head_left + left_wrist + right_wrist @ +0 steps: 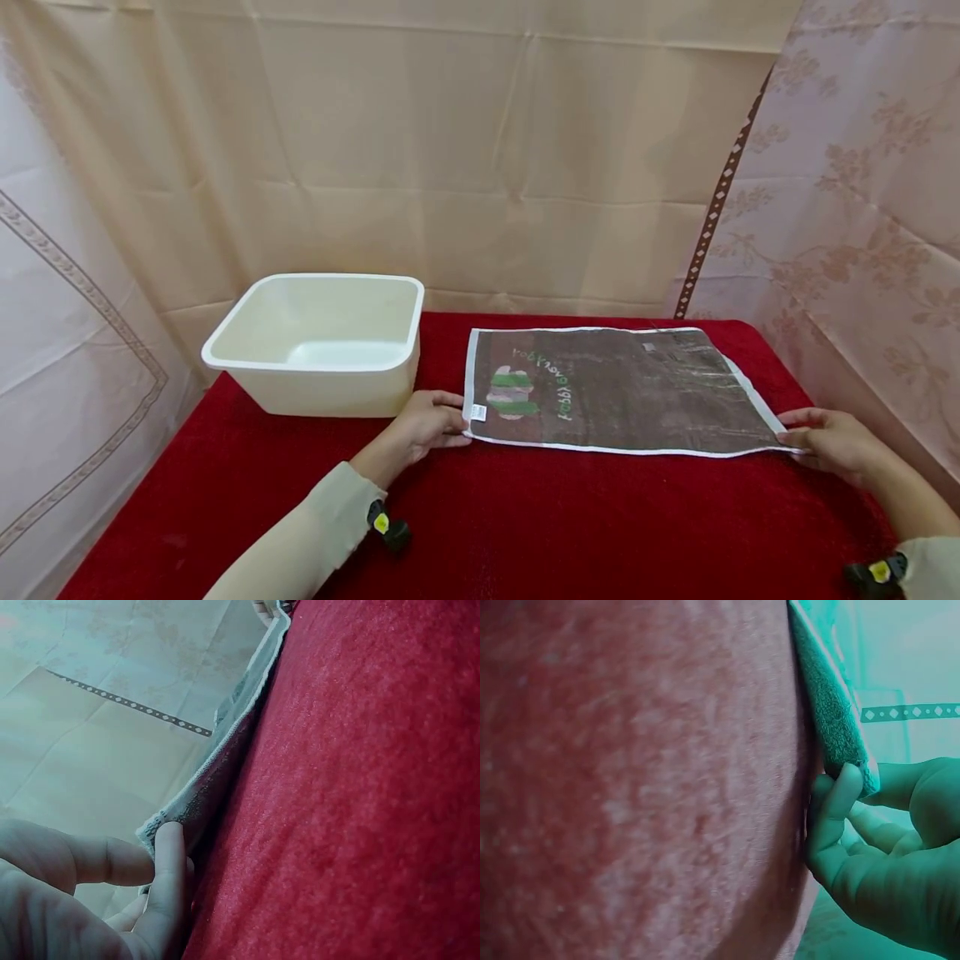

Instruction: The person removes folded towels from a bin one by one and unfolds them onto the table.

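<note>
A brown towel (615, 392) with white edges lies spread on the red-covered table, its mirrored lettering and a green-and-pink striped motif facing up. A small white tag sits near its left edge. My left hand (427, 421) pinches the near left corner between thumb and fingers; in the left wrist view the fingers (171, 855) are at that corner, close over the red cloth. At the near right corner, my right hand (840, 442) pinches the towel likewise. The right wrist view shows the fuzzy underside of the edge between thumb and fingertips (845, 787).
To the left of the towel stands a cream plastic basin (315, 392), close beyond my left hand. Red cloth (570, 525) covers the table. Beige curtains (480, 150) hang behind it, with patterned pale cloth (862, 208) on the right side.
</note>
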`<state>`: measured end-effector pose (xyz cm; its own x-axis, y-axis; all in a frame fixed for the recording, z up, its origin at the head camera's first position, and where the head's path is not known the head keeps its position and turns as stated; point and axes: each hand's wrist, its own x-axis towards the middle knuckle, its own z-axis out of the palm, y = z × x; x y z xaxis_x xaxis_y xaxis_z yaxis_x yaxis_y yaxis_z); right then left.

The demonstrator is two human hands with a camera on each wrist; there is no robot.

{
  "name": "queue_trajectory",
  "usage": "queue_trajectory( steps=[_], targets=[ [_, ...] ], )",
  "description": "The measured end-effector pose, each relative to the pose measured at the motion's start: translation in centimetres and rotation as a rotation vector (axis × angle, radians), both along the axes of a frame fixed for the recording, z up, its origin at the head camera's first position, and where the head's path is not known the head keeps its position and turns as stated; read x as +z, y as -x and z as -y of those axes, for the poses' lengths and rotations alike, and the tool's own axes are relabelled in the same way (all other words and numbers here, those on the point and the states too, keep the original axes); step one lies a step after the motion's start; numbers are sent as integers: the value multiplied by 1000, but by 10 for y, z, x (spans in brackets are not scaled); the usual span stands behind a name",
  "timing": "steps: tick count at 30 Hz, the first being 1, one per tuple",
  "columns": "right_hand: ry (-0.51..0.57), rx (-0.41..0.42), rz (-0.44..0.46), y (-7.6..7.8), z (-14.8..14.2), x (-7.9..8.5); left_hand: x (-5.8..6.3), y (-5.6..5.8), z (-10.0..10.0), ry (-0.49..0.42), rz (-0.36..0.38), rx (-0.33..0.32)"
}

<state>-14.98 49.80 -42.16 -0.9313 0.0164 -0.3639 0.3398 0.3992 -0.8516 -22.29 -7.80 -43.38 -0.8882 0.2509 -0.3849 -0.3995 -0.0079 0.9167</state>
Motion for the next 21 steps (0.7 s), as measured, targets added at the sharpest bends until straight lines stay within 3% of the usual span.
queue_trajectory(
  steps=[5, 12, 16, 21],
  targets=[
    [-130, 28, -16, 2, 4, -1, 1, 0, 1, 1, 2, 1],
    [-419, 50, -169, 16, 16, 10, 1, 1, 1, 14, 4, 2],
    [-434, 45, -216, 29, 21, 17, 1, 1, 2, 22, 2, -7],
    [-362, -7, -233, 54, 22, 18, 0, 0, 2, 25, -3, -17]
  ],
)
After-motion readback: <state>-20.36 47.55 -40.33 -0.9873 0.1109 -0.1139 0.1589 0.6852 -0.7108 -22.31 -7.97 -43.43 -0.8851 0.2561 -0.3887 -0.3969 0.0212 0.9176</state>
